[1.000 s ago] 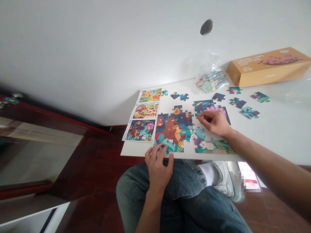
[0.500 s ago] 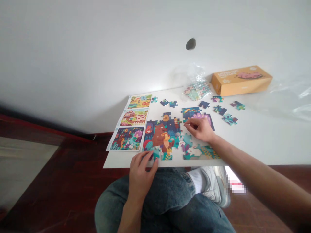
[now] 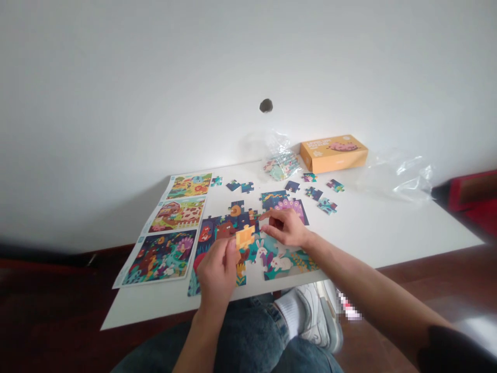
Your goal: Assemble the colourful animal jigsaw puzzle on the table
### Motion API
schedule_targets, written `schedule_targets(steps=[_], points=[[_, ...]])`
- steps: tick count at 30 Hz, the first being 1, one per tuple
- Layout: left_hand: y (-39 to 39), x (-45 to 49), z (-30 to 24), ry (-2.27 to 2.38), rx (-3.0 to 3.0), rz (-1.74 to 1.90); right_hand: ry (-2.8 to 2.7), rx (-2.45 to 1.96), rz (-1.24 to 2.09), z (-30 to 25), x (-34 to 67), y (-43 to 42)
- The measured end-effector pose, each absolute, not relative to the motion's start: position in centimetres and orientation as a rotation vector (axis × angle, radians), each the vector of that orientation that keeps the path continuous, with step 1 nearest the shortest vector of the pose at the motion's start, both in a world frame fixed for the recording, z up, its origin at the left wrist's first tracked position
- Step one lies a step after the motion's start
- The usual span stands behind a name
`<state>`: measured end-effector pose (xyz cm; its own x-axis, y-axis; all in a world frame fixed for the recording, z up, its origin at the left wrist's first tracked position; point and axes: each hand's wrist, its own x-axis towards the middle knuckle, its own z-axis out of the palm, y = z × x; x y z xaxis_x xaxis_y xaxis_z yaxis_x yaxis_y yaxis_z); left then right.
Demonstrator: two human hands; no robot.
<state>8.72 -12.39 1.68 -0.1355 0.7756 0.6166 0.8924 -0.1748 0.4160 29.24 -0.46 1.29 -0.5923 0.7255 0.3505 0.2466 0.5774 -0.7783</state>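
Observation:
A partly assembled animal jigsaw [image 3: 272, 254] lies on the white table [image 3: 388, 228] in front of me. My left hand [image 3: 217, 272] is raised above its left part, fingers closed on a puzzle piece [image 3: 245, 237] whose plain orange-brown back faces me. My right hand [image 3: 285, 228] rests on the middle of the jigsaw with fingers curled, fingertips pressing on the assembled pieces near the purple peacock section [image 3: 291, 205].
A reference sheet [image 3: 166, 230] with three pictures lies left of the jigsaw. Several loose pieces [image 3: 326, 205] are scattered behind it. An orange puzzle box [image 3: 334, 153], a bag of pieces [image 3: 280, 166] and an empty plastic bag [image 3: 404, 171] sit near the wall. My crossed legs are under the table edge.
My left hand has lifted a piece from the jigsaw's lower left corner and turned its back toward me. The camera view has swung right and down. The right hand stayed on the jigsaw.

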Motion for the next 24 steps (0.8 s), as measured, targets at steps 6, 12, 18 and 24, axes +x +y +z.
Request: schedule_targets(steps=[6,12,18,24], points=[[-5.9,10.5,1.0,-1.828,-2.207,-1.214,-2.108,-0.921,0.818,1.0,29.3,0.0],[-4.7,9.8,-0.5,-1.864,-2.213,-1.364,-2.031,-1.121,0.682,1.4,29.1,0.1],[-4.6,9.7,-1.2,-1.888,-2.267,-1.283,-2.065,-1.426,0.521,1.4,29.5,0.0],[-4.6,10.2,-1.1,-1.843,-2.322,-1.126,-2.165,-1.467,0.495,1.4,29.5,-0.3]])
